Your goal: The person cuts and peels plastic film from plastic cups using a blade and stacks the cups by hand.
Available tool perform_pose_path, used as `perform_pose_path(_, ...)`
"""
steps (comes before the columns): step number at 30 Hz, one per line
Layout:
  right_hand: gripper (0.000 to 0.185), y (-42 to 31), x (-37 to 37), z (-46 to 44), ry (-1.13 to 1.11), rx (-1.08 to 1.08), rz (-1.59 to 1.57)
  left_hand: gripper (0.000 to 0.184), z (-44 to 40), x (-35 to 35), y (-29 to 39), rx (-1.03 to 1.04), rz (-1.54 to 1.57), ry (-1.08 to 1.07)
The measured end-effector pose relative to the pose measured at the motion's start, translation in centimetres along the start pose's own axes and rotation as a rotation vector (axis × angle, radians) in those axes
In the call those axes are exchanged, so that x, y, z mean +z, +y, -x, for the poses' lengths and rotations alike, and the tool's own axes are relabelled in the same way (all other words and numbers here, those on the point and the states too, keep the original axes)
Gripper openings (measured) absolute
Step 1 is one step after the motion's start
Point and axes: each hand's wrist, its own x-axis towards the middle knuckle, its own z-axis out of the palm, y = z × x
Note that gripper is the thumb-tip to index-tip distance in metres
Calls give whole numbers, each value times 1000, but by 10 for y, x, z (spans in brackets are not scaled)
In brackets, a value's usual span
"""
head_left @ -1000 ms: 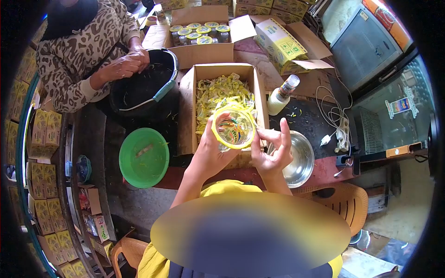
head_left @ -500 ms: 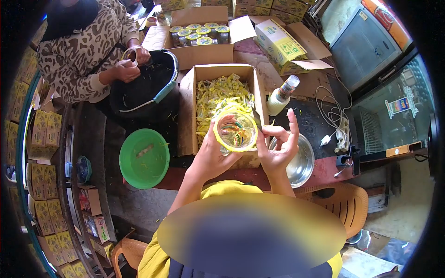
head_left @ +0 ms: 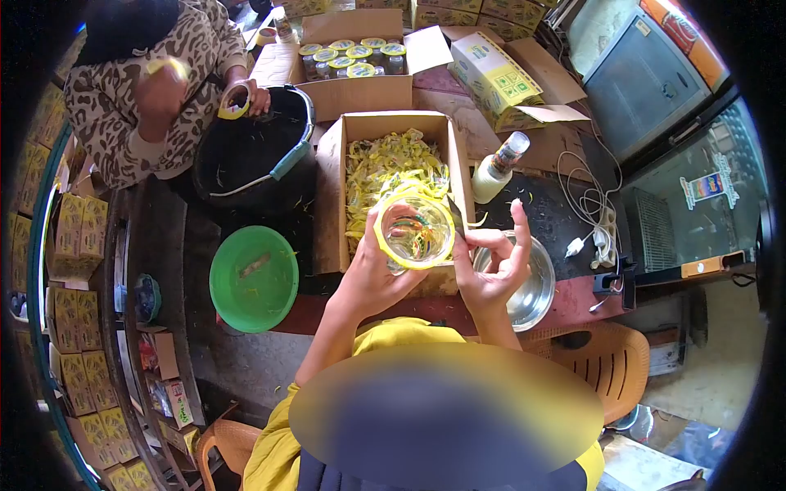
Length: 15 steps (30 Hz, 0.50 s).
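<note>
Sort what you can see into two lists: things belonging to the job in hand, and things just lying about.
Likely in the job:
- clear cup with a yellow rim, in the left hand
- thin dark tool in the right hand
- probably the box of yellow scraps

Seemingly lying about:
- white power strip
- orange chair

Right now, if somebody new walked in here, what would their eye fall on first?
Probably the clear, yellow-rimmed cup in the left hand, seen against the near side of a cardboard box full of yellow scraps. Next might come the bright green bowl to the left of that box, then the leopard-print top on the person at upper left, beside a black bucket.
</note>
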Motion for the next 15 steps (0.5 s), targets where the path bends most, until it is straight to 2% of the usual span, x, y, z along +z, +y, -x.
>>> perform_pose_path(10, 76, 2, 2, -1, -5, -20, 40, 69, 0, 0, -2, 47, 21, -38)
perform_pose_path(12, 74, 4, 2, -2, -1, -36, 89, 69, 2, 1, 3, -2, 33, -54)
perform_pose_path(15, 75, 5, 4, -5, 5, -13, 5, 70, 2, 0, 1, 11, -8, -81)
